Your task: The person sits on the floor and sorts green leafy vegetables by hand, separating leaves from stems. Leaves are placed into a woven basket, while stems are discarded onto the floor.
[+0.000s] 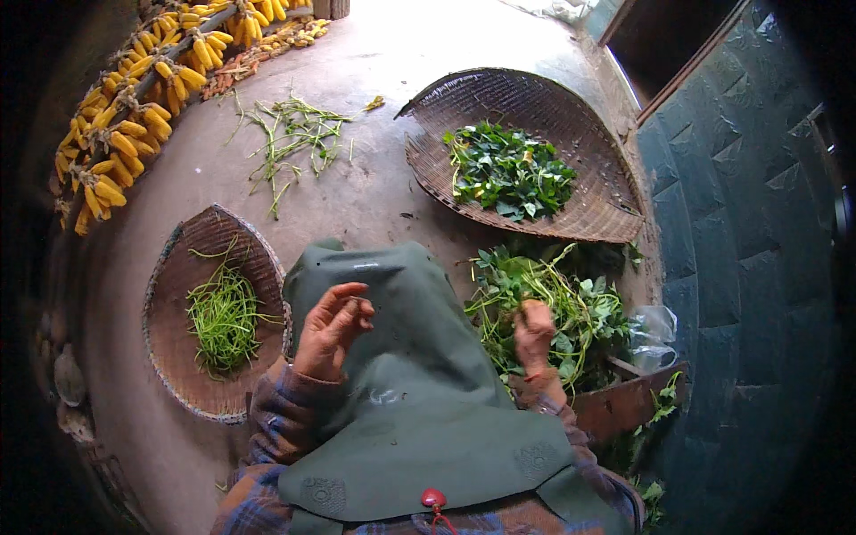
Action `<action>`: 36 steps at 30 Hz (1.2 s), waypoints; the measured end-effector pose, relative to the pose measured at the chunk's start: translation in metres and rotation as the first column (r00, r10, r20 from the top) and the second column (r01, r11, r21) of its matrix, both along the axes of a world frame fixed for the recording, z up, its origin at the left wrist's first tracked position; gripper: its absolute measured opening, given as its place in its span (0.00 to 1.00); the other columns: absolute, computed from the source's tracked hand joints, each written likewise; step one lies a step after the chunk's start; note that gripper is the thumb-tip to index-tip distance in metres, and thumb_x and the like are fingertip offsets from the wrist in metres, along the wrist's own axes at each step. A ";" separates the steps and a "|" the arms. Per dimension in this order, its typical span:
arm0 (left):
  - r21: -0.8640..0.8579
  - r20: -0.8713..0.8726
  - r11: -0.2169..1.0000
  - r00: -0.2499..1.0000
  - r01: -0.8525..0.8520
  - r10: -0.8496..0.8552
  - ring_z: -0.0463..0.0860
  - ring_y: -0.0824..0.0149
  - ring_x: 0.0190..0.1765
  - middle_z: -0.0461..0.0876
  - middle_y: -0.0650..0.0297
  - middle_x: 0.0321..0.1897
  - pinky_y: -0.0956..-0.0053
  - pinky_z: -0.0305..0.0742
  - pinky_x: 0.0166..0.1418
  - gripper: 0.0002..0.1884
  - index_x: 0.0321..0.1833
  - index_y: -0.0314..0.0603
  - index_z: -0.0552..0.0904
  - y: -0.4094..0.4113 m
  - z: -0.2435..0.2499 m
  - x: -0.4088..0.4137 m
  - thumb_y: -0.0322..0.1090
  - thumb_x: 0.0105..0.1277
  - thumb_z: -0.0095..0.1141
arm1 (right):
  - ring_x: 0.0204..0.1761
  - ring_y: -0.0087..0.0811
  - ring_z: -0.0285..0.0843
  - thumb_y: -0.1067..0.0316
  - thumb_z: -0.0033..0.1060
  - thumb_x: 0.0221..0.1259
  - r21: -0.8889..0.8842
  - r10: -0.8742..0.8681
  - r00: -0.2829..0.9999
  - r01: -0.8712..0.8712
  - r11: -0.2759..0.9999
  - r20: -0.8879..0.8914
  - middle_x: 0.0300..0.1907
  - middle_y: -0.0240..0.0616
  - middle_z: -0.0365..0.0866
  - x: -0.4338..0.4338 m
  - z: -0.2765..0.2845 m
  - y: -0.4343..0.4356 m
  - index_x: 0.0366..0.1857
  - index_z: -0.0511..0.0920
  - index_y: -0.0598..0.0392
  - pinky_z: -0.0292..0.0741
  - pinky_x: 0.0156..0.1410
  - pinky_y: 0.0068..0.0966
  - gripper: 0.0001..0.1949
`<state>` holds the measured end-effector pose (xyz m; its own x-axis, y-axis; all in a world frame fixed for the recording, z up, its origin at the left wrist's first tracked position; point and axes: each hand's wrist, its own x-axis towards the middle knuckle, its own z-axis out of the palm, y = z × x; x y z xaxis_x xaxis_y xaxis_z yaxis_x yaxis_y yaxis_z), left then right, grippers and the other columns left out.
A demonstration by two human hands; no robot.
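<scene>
My left hand (pixel 336 328) is raised over the green apron (pixel 408 354) on my lap, fingers curled and thumb near the fingertips; whether it pinches anything is too small to tell. On the right, my right hand (pixel 533 331) reaches into a heap of leafy green vines (pixel 592 314), and its fingertips are partly hidden. A woven basket (pixel 167 321) at the left bears a pile of thin green stems (pixel 226 321). Beyond my knees, a large woven basket (pixel 595 200) holds picked green leaves (pixel 511 170).
Loose stalks (pixel 297 137) lie on the floor ahead. Yellow corn cobs (pixel 120 147) hang on a pole at the upper left. Beside the vines are a clear plastic bag (pixel 654 338) and a wooden board (pixel 628 404). A blue-green panelled surface (pixel 735 287) stands at the right.
</scene>
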<state>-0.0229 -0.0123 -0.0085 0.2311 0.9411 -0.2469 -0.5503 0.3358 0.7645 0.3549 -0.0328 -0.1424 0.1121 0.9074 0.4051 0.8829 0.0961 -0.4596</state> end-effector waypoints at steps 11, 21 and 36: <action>0.171 0.072 0.871 0.888 -0.460 0.454 0.81 0.71 0.41 0.82 0.64 0.39 0.74 0.79 0.46 0.13 0.59 0.37 0.79 0.002 0.014 -0.064 0.32 0.75 0.56 | 0.45 0.25 0.75 0.69 0.53 0.75 0.539 0.012 0.927 0.208 0.816 -0.376 0.42 0.35 0.82 -0.042 0.250 0.024 0.44 0.80 0.62 0.72 0.56 0.24 0.08; 0.233 -0.195 0.962 0.963 -0.140 0.187 0.83 0.72 0.48 0.85 0.64 0.45 0.73 0.81 0.53 0.11 0.56 0.36 0.79 0.000 -0.006 0.002 0.29 0.74 0.58 | 0.43 0.51 0.82 0.73 0.72 0.53 -0.056 0.636 0.723 -0.671 0.739 -0.270 0.42 0.48 0.82 -0.197 0.168 0.043 0.45 0.80 0.58 0.80 0.49 0.39 0.15; 0.311 -0.687 0.754 0.685 0.578 -0.243 0.83 0.64 0.51 0.85 0.57 0.47 0.67 0.77 0.59 0.14 0.53 0.35 0.83 0.011 -0.040 -0.031 0.37 0.72 0.60 | 0.43 0.50 0.81 0.72 0.70 0.53 -0.054 0.434 0.897 -0.439 0.897 -0.081 0.40 0.49 0.83 -0.113 0.107 0.066 0.48 0.81 0.59 0.77 0.47 0.39 0.16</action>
<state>-0.0542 -0.0012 -0.0482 0.5934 0.8044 -0.0288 0.1554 -0.0794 0.9847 0.2417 0.0336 -0.0352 -0.2778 0.8967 0.3447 0.7274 0.4307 -0.5342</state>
